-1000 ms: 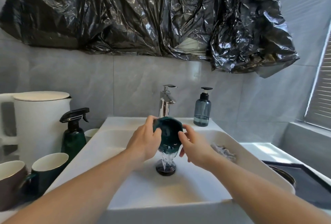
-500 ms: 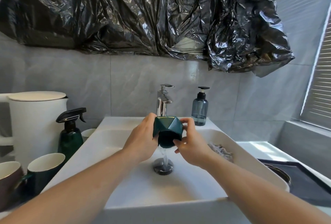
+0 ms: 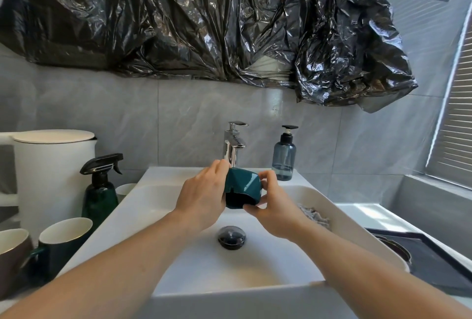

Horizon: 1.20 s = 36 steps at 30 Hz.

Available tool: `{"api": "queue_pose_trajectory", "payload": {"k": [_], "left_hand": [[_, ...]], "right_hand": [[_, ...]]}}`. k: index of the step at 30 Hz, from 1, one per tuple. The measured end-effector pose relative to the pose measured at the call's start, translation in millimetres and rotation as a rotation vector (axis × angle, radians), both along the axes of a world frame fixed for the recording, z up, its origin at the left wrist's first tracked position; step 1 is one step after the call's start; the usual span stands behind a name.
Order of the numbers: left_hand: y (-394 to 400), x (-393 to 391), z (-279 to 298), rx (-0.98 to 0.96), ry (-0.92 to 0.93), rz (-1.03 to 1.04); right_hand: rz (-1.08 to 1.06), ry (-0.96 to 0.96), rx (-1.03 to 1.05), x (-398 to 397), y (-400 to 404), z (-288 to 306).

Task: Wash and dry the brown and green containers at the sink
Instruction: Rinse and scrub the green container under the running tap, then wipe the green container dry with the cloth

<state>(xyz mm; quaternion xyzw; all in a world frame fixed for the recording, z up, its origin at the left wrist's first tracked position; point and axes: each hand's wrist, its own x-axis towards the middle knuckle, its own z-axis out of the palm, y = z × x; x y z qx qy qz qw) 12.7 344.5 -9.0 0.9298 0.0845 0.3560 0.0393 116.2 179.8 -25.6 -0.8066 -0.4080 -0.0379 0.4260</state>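
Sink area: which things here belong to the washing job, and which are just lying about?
In the job: green container, both hands, sink, faucet, cloth.
Lying about: spray bottle, soap dispenser, two mugs, white bin.

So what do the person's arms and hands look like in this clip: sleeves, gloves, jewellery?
Both forearms are bare from the frame's lower edge to the wrists; no sleeves show. The left hand and right hand wear no gloves, and no rings, watch or bracelets are visible. Nothing marks either arm.
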Motion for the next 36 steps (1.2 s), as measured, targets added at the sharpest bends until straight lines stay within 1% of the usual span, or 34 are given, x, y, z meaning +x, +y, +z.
{"api": "queue_pose_trajectory", "payload": {"k": [3,6,8,13,20,22,25,27,29,31,32,33,36], "left_hand": [[-1,2,-3,0.060,0.083,0.026],[-2,4,-3,0.062,0.099,0.021],[-3,4,-2,0.029,0.097,0.010],[-2,2,-4,-0.060,0.181,-0.053],[3,-4,-4,-0.221,0.303,-0.231],[4,-4,-2,-0.200,0.305,-0.241],[3,-1,2,-0.100,0.241,-0.157],[3,1,2,-0.071,0.197,-0.091],[6,3,0,-0.058,0.187,-0.023],[12,5,-2,-0.065,0.178,0.033],[15,5,-3,-0.075,0.174,0.057],[17,6,-3,-0.086,0.168,0.079],[20,6,-3,-0.102,0.146,0.129]], "right_hand": [[-0.004,-0.002,-0.106,0,-1,-4],[-0.009,0.017,-0.120,3,-1,-6],[-0.022,0.027,-0.105,5,-1,-5],[-0.005,0.067,-0.070,10,-1,-7],[-0.011,0.159,-0.062,16,-4,-9],[-0.014,0.182,-0.050,18,-5,-8],[-0.016,0.213,-0.016,18,-5,-7],[-0.060,0.184,0.002,13,-7,-2],[-0.224,0.061,-0.077,11,-12,4],[-0.438,-0.101,-0.294,14,-18,7],[-0.506,-0.138,-0.403,17,-22,7],[-0.551,-0.117,-0.491,20,-25,5],[-0.602,0.067,-0.679,25,-31,-3]]}}
